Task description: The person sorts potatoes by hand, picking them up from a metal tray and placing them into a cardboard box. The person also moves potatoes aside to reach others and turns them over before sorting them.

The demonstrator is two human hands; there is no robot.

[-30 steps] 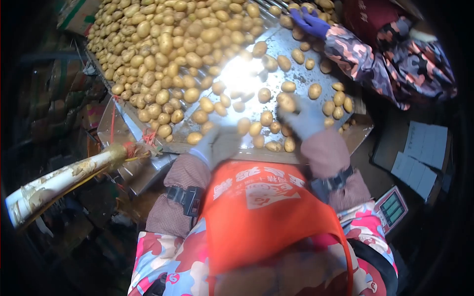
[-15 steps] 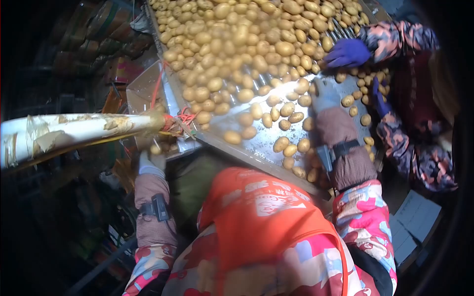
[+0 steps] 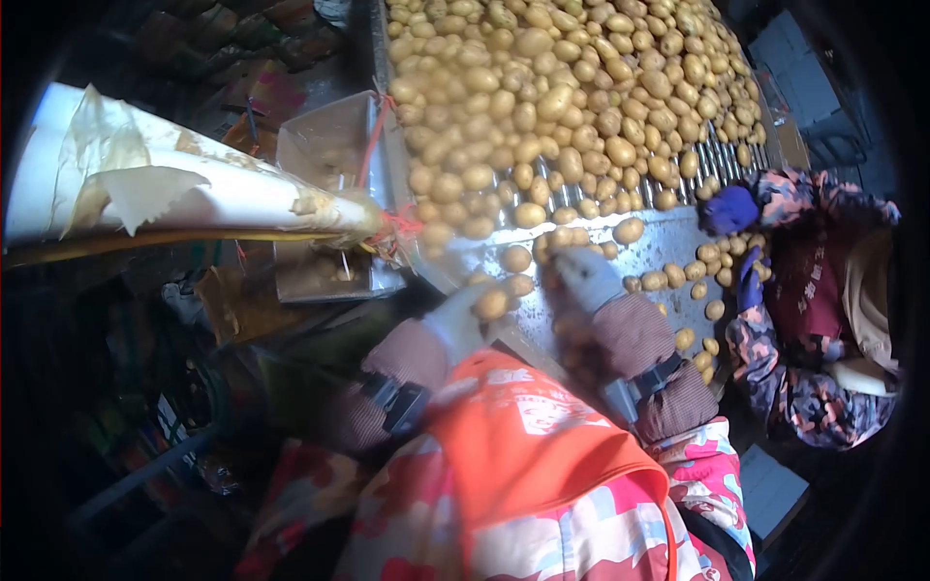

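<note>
My left hand (image 3: 453,324), in a pale glove, is at the near edge of the metal sorting tray (image 3: 620,266). Its blurred fingers are curled against a potato (image 3: 491,304), with another potato (image 3: 520,284) just beyond. Over the tray, my right hand (image 3: 589,278), gloved as well, reaches with fingers extended and nothing visible in them. Several potatoes (image 3: 562,237) lie just past its fingertips. A large heap of potatoes (image 3: 581,107) covers the metal rollers (image 3: 712,160) behind the tray.
A co-worker's purple-gloved hands (image 3: 731,210) are among potatoes at the right. To the left, a clear-walled bin (image 3: 320,145) adjoins the tray. A peeling white pipe (image 3: 203,184), tied with red string (image 3: 395,232), extends in from the left. White boxes (image 3: 770,489) are at lower right.
My left hand has moved from beside the side bin rightward to the tray. My right hand has shifted nearer to it. The view has turned, and fewer potatoes lie in the tray's middle.
</note>
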